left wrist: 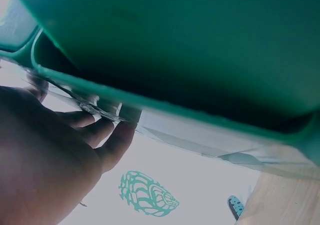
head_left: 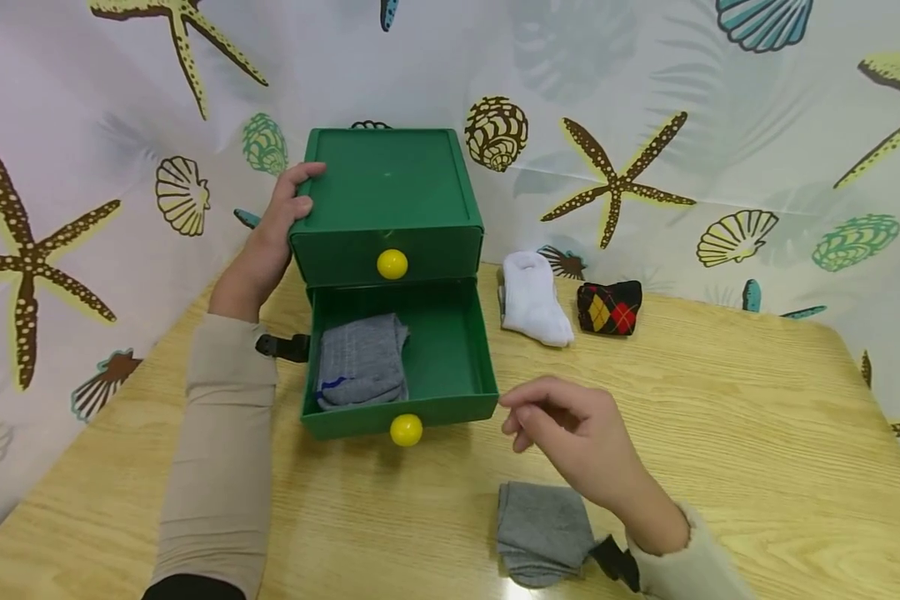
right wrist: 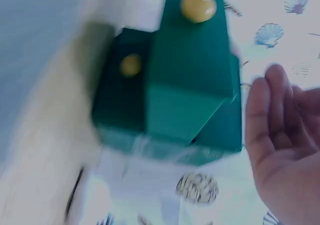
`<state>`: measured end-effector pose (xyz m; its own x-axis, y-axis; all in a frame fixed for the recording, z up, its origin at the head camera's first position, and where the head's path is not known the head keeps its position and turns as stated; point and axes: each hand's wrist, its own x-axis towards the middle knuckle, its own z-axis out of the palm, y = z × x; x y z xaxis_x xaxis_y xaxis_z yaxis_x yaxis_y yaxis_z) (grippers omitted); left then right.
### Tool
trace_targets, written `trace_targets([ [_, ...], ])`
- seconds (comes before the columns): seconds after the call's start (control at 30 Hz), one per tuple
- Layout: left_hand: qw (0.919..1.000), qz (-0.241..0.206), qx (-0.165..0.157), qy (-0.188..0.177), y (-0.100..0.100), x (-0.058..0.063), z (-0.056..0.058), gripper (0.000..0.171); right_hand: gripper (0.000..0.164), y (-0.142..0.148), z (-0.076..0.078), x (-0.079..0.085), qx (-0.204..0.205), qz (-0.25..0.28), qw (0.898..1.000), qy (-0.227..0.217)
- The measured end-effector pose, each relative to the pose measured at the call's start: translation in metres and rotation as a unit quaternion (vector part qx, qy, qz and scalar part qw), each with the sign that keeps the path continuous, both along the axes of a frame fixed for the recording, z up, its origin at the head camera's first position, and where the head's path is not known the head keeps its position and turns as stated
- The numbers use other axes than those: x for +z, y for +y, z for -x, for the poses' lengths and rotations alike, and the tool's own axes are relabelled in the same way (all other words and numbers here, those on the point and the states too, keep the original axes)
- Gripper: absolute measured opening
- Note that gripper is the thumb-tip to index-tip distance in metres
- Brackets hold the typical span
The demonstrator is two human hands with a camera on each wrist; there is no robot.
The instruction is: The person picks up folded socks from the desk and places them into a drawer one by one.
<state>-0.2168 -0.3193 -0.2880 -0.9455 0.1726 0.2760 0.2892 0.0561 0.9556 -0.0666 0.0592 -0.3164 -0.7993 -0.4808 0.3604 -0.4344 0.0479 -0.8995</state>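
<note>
A green two-drawer cabinet (head_left: 390, 179) stands on the table with its lower drawer (head_left: 442, 354) pulled out. Folded grey socks (head_left: 363, 358) with a blue mark lie in that drawer's left part. My left hand (head_left: 273, 221) rests against the cabinet's left side, fingertips over the top edge; in the left wrist view its fingers (left wrist: 117, 140) lie along the green wall. Near the drawer's front right corner, my right hand (head_left: 581, 442) hovers with loosely bent fingers and holds nothing. Below it, another folded grey sock bundle (head_left: 542, 533) lies on the table.
To the cabinet's right lie folded white socks (head_left: 534, 300) and a dark argyle sock bundle (head_left: 610, 308). Yellow knobs (head_left: 392, 264) stick out from both drawer fronts. A patterned cloth (head_left: 720, 158) hangs behind the wooden table (head_left: 720, 417).
</note>
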Motion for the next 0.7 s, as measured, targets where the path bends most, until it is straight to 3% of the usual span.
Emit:
trace_targets([
  [0.07, 1.0, -0.006, 0.0, -0.002, 0.0, 0.0, 0.0, 0.054, 0.019, 0.013, -0.005, -0.009, 0.007, -0.093, 0.996, 0.006],
  [0.1, 1.0, -0.008, 0.0, -0.002, 0.0, 0.0, 0.0, 0.053, 0.02, 0.018, -0.008, -0.012, 0.014, -0.15, 0.989, 0.014],
  [0.17, 1.0, -0.008, -0.002, -0.002, 0.0, 0.0, 0.0, 0.053, 0.024, 0.025, -0.012, -0.02, 0.032, -0.27, 0.962, 0.04],
  [0.23, 1.0, -0.004, -0.003, -0.001, 0.0, -0.001, -0.001, 0.053, 0.035, 0.028, -0.016, -0.027, 0.053, -0.369, 0.927, 0.05],
  [0.3, 1.0, -0.001, -0.001, -0.001, -0.001, -0.002, -0.002, 0.053, 0.048, 0.027, -0.019, -0.035, 0.063, -0.433, 0.898, 0.05],
  [0.37, 1.0, -0.001, 0.003, -0.001, -0.002, -0.003, -0.002, 0.053, 0.059, 0.025, -0.021, -0.04, 0.058, -0.467, 0.882, 0.034],
  [0.5, 1.0, -0.004, 0.006, 0.001, -0.003, -0.004, -0.003, 0.052, 0.067, 0.025, -0.02, -0.045, 0.04, -0.473, 0.88, 0.012],
  [0.7, 1.0, -0.003, 0.0, 0.003, -0.001, -0.003, -0.001, 0.053, 0.077, 0.031, -0.008, -0.044, 0.048, -0.451, 0.891, 0.017],
])
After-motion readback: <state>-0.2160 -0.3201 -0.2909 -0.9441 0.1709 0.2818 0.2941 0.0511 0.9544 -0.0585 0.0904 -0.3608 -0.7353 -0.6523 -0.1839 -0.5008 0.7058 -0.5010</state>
